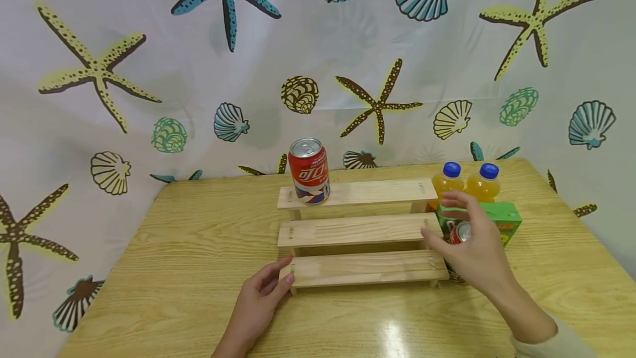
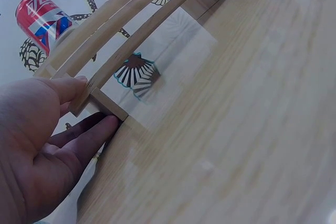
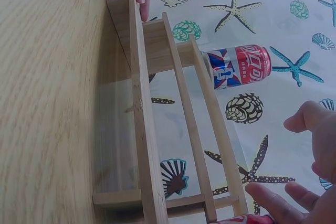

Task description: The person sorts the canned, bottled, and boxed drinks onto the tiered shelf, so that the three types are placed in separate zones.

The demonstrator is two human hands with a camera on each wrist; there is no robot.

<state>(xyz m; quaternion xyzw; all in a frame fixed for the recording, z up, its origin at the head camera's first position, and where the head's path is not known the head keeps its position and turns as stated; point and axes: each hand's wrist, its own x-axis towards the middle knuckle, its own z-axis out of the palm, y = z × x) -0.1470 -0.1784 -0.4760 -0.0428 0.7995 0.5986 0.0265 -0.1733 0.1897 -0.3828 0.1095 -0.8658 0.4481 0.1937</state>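
Note:
A three-tier wooden step rack (image 1: 365, 267) stands on the table. My left hand (image 1: 260, 294) holds the left end of its lowest tier, thumb on top and fingers against the side, as the left wrist view shows (image 2: 47, 145). On the left of the top tier, a red cola can (image 1: 309, 173) stands upright. My right hand (image 1: 474, 247) hovers at the rack's right end, fingers spread and curved, above another red can (image 1: 462, 231) that it partly covers. That can's top edge (image 3: 247, 219) also shows low in the right wrist view, apart from the fingers.
Behind my right hand stand two orange drink bottles (image 1: 483, 184) with blue caps, and a green carton (image 1: 507, 219). They crowd the rack's right end. A patterned curtain (image 1: 268, 70) hangs behind the wooden table (image 1: 208, 236).

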